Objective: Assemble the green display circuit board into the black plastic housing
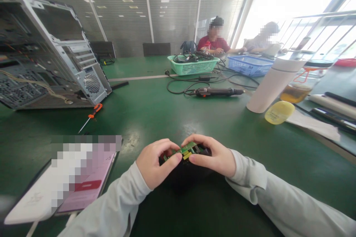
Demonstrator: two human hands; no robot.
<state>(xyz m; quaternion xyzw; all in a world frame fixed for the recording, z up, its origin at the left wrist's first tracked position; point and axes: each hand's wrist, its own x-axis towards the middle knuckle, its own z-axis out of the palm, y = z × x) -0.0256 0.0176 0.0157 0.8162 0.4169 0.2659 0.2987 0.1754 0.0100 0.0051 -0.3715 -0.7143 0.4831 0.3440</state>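
Observation:
Between both hands is a small green circuit board [187, 149] with a yellow component and some dark parts on it. My left hand [158, 161] grips its left end, thumb on the near side and fingers curled over the far side. My right hand [214, 155] holds the right end in the same way. Much of the board is hidden behind the fingers, and a dark shape lies in shadow under it. To the left of my left hand lies a pink-screened tablet [90, 179], with a white object [36, 196] partly over it.
An open computer case [62, 44] stands at left, an orange-handled screwdriver [91, 116] before it. An electric screwdriver [218, 92] with a cable, a green basket [194, 68] of cables and a blue basket [249, 67] lie ahead. A white tumbler [271, 87] and yellow bottle [279, 112] stand right. Two people sit beyond.

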